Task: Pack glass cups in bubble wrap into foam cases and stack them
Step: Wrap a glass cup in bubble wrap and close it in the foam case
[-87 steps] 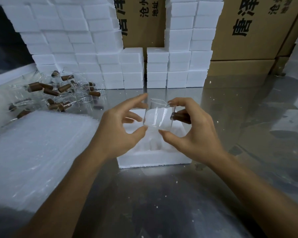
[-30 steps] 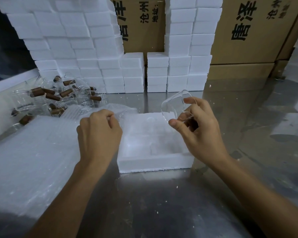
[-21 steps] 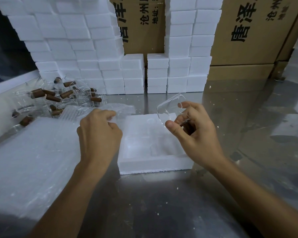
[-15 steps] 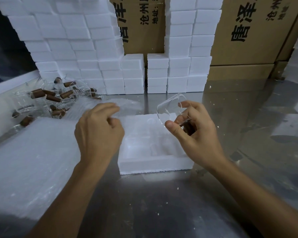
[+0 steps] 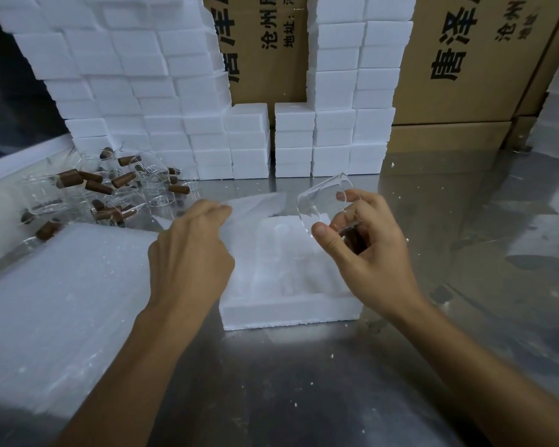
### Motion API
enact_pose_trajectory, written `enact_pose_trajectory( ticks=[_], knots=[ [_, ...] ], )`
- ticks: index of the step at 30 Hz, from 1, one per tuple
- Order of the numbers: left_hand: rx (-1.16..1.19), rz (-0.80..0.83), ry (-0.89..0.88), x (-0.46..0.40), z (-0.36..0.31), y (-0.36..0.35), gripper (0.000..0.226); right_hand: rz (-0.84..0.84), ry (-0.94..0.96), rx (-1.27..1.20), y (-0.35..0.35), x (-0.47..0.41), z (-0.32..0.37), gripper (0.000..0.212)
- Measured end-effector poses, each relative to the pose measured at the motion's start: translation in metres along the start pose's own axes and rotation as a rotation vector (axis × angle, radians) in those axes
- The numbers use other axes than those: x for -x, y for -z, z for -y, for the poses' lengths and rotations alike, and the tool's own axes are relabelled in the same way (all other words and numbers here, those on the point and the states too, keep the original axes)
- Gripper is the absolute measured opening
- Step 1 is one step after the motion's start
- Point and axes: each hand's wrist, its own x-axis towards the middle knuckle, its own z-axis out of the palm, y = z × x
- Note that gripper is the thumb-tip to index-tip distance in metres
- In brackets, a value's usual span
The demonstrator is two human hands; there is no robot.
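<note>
Glass cup (image 5: 320, 204), clear and tilted with its mouth toward the left, hangs above the far right corner of the open white foam case (image 5: 288, 314), pinched in the right hand (image 5: 368, 250): the thumb presses its near side and the curled fingers wrap its far side, with a dark brown handle showing inside the palm. Nearest the camera, both bare forearms reach forward over the grey, reflective metal table (image 5: 304, 398), which is dotted with white foam crumbs. On the near left lies a thick stack of translucent white bubble wrap sheets (image 5: 62, 301). The foam case sits on the table just right of that stack, its moulded hollows facing up. The left hand (image 5: 191, 253) hovers at the case's left edge, knuckles up, fingertips bunched together on the near edge of a single bubble wrap sheet (image 5: 255, 204), which is lifted and spreads over the far left part of the case. The two hands are apart, with the case's hollows between them. Farther left, beyond the stack, a loose pile of clear glass cups with brown wooden handles (image 5: 110, 188) lies on the table. Behind them rise walls of stacked closed white foam cases (image 5: 175, 124), and at the very back stand brown cardboard boxes printed with black Chinese characters (image 5: 465, 59).
</note>
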Motion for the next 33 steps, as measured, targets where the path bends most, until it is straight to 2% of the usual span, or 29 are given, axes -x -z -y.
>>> enact_pose_trajectory(
  ticks=[3, 5, 7, 9, 11, 13, 18, 25, 31, 33],
  knots=[
    [0.043, 0.067, -0.002, 0.001, -0.004, 0.0, 0.068, 0.004, -0.153, -0.17, 0.002, -0.002, 0.007, 0.04],
    [0.076, 0.085, -0.045, 0.002, -0.006, 0.0, 0.076, 0.041, -0.298, -0.41, 0.004, -0.005, 0.016, 0.041],
    [0.1, 0.118, -0.091, 0.004, -0.009, -0.002, 0.084, 0.139, -0.404, -0.749, 0.005, -0.006, 0.027, 0.026],
    [0.13, 0.158, -0.131, 0.007, -0.013, -0.005, 0.092, 0.303, -0.471, -1.057, 0.005, -0.005, 0.039, 0.025],
    [0.195, 0.184, -0.154, 0.01, -0.016, -0.011, 0.096, 0.462, -0.514, -1.244, 0.0, 0.0, 0.048, 0.027],
    [0.288, 0.198, -0.149, 0.011, -0.017, -0.016, 0.093, 0.505, -0.56, -1.318, -0.006, 0.005, 0.053, 0.026],
    [0.415, 0.235, -0.166, 0.013, -0.018, -0.019, 0.102, 0.324, -0.617, -1.127, -0.012, 0.005, 0.046, 0.027],
    [0.435, 0.287, -0.299, 0.02, -0.029, -0.018, 0.107, 0.239, -0.508, -0.746, -0.016, 0.001, 0.019, 0.026],
    [0.355, 0.312, -0.39, 0.03, -0.043, -0.021, 0.103, 0.133, -0.477, -0.708, -0.011, -0.005, 0.013, 0.022],
    [0.378, 0.337, -0.43, 0.036, -0.048, -0.024, 0.101, 0.095, -0.476, -0.695, -0.008, -0.005, 0.013, 0.035]
  ],
)
